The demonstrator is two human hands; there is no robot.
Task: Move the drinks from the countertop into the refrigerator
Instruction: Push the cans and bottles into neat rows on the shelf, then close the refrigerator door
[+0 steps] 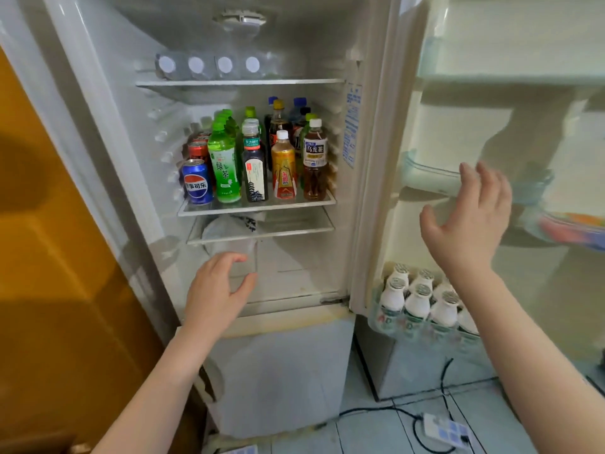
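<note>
The refrigerator is being viewed with its door standing open to the right. The drinks are being kept upright and crowded together on the middle shelf. Along its front, from left to right, a Pepsi can, a green tea bottle, a dark-labelled bottle, a yellow-labelled bottle and an oolong tea bottle are being displayed. Red cans and more bottles are being hidden partly behind them. Nothing is being held by the left hand: its fingers are being kept loosely curved in front of the lower compartment. The right hand is being raised with fingers spread and empty, before a door bin; whether they are touching cannot be told. Small white bottles are being stored in the lowest door bin.
</note>
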